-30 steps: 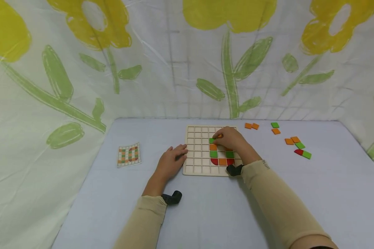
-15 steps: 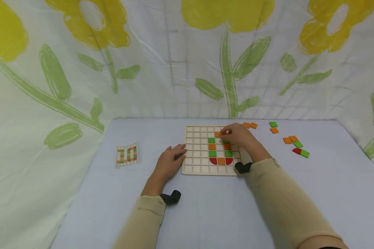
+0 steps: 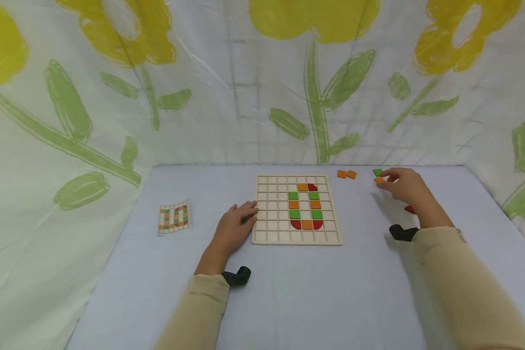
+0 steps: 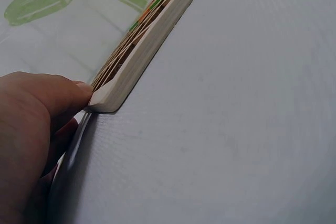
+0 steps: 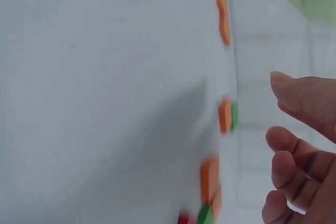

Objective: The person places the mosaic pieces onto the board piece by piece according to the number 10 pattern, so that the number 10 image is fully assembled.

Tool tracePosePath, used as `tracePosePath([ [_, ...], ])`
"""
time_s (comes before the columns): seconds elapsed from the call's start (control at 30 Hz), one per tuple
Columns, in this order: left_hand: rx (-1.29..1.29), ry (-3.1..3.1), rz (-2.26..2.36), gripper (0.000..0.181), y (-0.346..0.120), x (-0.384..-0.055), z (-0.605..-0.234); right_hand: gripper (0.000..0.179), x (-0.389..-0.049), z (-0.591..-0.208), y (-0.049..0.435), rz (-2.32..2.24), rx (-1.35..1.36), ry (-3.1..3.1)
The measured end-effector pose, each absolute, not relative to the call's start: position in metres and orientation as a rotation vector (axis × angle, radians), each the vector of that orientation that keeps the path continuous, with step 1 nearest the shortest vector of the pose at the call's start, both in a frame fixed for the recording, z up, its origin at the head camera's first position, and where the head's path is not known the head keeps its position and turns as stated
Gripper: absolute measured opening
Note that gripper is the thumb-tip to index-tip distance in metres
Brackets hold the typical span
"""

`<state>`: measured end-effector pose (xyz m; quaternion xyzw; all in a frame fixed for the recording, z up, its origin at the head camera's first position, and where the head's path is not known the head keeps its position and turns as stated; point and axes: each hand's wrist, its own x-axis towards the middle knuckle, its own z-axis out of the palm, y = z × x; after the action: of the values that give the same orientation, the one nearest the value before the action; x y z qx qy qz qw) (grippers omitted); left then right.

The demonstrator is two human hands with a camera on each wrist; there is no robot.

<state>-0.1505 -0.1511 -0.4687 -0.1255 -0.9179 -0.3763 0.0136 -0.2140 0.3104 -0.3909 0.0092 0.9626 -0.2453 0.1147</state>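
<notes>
A pale wooden grid board (image 3: 271,236) lies mid-table, with green, orange and red tiles set in its right half as a ring. My left hand (image 3: 234,226) rests at the board's left edge, fingers fairly straight; in the left wrist view the thumb touches the board's corner (image 4: 107,100). Over at the right, my right hand (image 3: 406,185) hovers by an orange tile (image 3: 379,180) and a green tile (image 3: 377,172). The right wrist view shows its thumb and fingers (image 5: 283,166) apart, nothing between them. That hand hides most of the other loose tiles in the head view.
Two orange tiles (image 3: 346,174) lie right of the board's far corner. A red tile (image 3: 410,209) peeks out beside the right wrist. A small printed pattern card (image 3: 175,218) lies on the left. Behind the table hangs a flower-printed curtain (image 3: 210,116).
My right hand has left the board and moved right to the loose tiles. The board's tiles, including a red one at the top, are now uncovered. My left hand has stayed put.
</notes>
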Motion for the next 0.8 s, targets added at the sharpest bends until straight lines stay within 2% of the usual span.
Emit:
tracePosePath([
  [0.37,-0.374,-2.89,-1.18,0.033,-0.152,-0.15,-0.469,0.078,-0.171,-0.41,0.387,-0.676,0.186,2.74],
  [0.57,-0.39,-2.863,-1.193,0.033,-0.152,-0.151,-0.47,0.084,-0.161,-0.418,0.396,-0.733,0.188,2.7],
  [0.8,-0.404,-2.846,-1.209,0.032,-0.152,-0.152,-0.469,0.078,-0.159,-0.421,0.398,-0.756,0.198,2.677],
])
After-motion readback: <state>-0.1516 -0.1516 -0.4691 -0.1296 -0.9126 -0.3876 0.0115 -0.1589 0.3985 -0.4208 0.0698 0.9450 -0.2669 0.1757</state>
